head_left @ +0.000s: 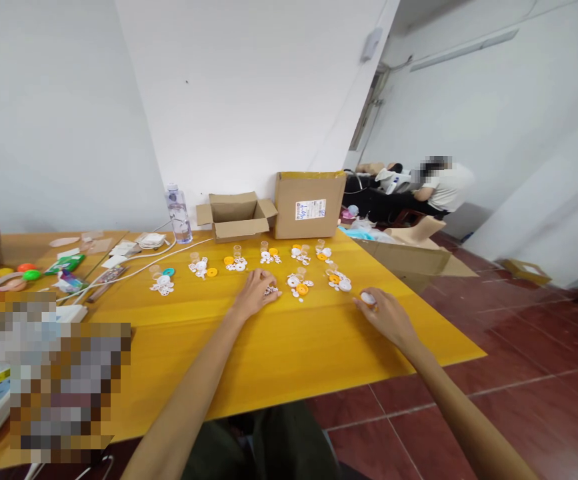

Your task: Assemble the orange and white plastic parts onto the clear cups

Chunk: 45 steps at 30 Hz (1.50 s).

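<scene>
The small white perforated discs (271,291) lie within the curled fingertips of the left hand (255,295), just above the table (289,373) and left of the nearest middle cluster. That hand is drawn narrow around them, probably because pieces this thin and loose would slide apart in a looser grip. The right hand (387,316) holds a small clear cup (368,299) with something white in it, near the table's right edge; thumb and fingers close about its sides, which seems to leave the mouth uncovered. The hands are well apart, with white pieces (293,282) and an orange disc (302,289) between and slightly beyond them. Farther out, similar clusters form loose rows, most with a clear cup (264,247) beside the pieces, seemingly kept apart so that each group remains distinct; the leftmost has a teal disc (169,272). Behind them, an open cardboard box (241,230) and a taped carton (289,217) stand by the wall, beside a water bottle (179,217). Beyond the table, a person (451,189) sits at the right.
</scene>
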Available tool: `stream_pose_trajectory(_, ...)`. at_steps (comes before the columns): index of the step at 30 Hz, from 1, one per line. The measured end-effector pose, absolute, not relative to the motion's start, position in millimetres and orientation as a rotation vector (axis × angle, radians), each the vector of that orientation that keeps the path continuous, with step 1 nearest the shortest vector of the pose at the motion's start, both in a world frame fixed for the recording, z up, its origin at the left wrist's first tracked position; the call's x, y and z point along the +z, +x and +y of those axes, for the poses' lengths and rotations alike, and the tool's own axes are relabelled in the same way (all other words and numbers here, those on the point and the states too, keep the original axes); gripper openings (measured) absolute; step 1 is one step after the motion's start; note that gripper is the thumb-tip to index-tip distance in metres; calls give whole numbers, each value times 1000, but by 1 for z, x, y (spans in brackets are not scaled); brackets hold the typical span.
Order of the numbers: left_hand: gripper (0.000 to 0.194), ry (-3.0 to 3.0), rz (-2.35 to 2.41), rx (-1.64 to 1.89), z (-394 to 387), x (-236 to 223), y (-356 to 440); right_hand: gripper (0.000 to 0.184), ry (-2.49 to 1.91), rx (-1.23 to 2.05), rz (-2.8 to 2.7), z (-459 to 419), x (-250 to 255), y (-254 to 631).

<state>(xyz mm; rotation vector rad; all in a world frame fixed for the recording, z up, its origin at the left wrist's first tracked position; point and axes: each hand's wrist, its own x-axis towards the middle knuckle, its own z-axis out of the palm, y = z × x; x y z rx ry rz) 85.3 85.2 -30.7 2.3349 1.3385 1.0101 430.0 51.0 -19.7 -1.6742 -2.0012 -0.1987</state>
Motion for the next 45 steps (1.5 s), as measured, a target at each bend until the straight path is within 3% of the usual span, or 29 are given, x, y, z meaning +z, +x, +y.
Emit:
stream_pose_trajectory(11,43,2284,1305,1033,82,-31,84,39,-1685,-337,-2047,53,-18,434)
stream_pose_trajectory(23,43,2175,1425,1067,61,-21,57,40,-1645,-374,-2124,56,-14,436)
stream_pose_trajectory(32,36,2337,1989,829,47,-29,29,41,-1464,-486,-2276,58,-18,430)
stream_pose_trajectory(37,40,2227,2365,667,38,-26,25,42,-1331,-529,-2304,51,-22,415)
stream_pose_trajectory(45,49,2048,2471,559,35,-16,23,42,-1210,-427,-2331,38,-35,395)
